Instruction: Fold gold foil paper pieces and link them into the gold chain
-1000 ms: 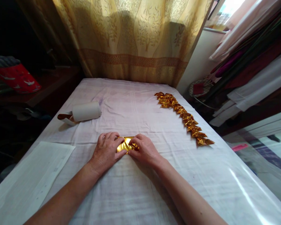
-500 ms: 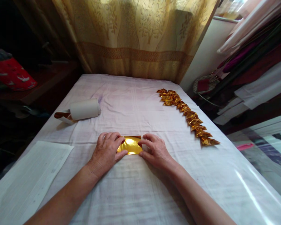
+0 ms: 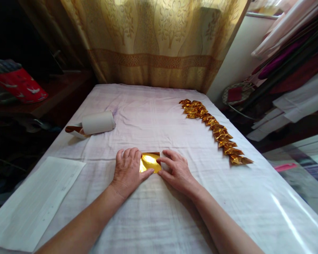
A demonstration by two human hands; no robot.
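Gold paper point(image 3: 149, 162) lay at the clock's centre on a creased white cloth point(image 3: 145, 222). My left hand point(image 3: 128, 167) covered its left end, thumb spread from the fingers; my right hand point(image 3: 177, 172) touched its right end, thumb and finger apart. White roll point(image 3: 97, 122) sat at ten o'clock, red container point(image 3: 19, 85) beyond; folded gold pieces point(image 3: 219, 133) at two, hanging clothes point(image 3: 302, 100) beyond; white sheet point(image 3: 39, 201) at eight; curtain point(image 3: 148, 61) at twelve.

Saw a curtain point(image 3: 148, 35) across the back, a wall point(image 3: 235, 58) beside it, a tub point(image 3: 19, 85) on a shelf point(image 3: 65, 86) at left, clothes point(image 3: 302, 97) hanging at right.
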